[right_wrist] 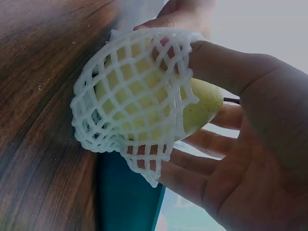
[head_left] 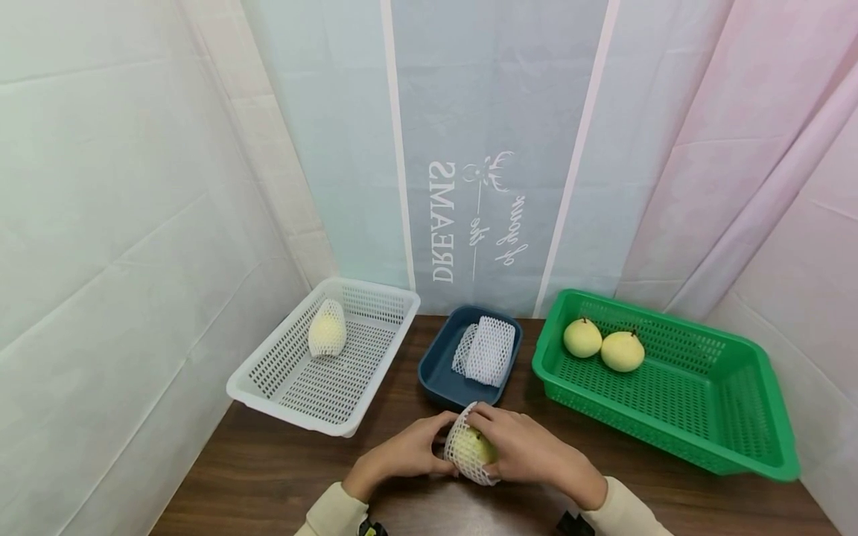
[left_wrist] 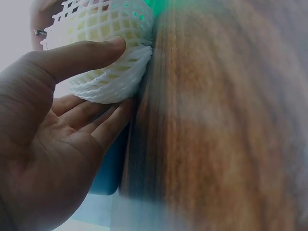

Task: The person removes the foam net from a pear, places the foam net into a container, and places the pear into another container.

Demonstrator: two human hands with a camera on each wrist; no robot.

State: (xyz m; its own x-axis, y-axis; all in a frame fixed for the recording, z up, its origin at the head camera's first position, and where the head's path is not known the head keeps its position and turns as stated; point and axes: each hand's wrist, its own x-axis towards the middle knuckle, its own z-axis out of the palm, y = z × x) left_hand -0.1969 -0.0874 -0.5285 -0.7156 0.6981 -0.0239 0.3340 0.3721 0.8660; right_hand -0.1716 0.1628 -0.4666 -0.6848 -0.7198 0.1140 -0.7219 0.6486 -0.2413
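Observation:
A yellow-green pear [right_wrist: 204, 103] sits partly inside a white foam fruit net [head_left: 461, 445] just above the table's near side. Its stem end sticks out of the net toward my right palm. My left hand [head_left: 417, 448] holds the netted pear from the left, thumb on one side and fingers behind the closed-up end in the left wrist view. With thumb and fingertips, my right hand [head_left: 526, 449] grips the net's open rim around the pear. One flap of the net hangs loose over the right fingers [right_wrist: 185, 175].
Behind the hands, a dark blue tray [head_left: 436, 376] holds folded foam nets [head_left: 491, 350]. The white basket [head_left: 395, 357] at left contains a netted pear [head_left: 328, 329]. At right stands a green basket [head_left: 731, 394] with two bare pears [head_left: 623, 351]. Brown wood-grain table [head_left: 268, 454] lies underneath.

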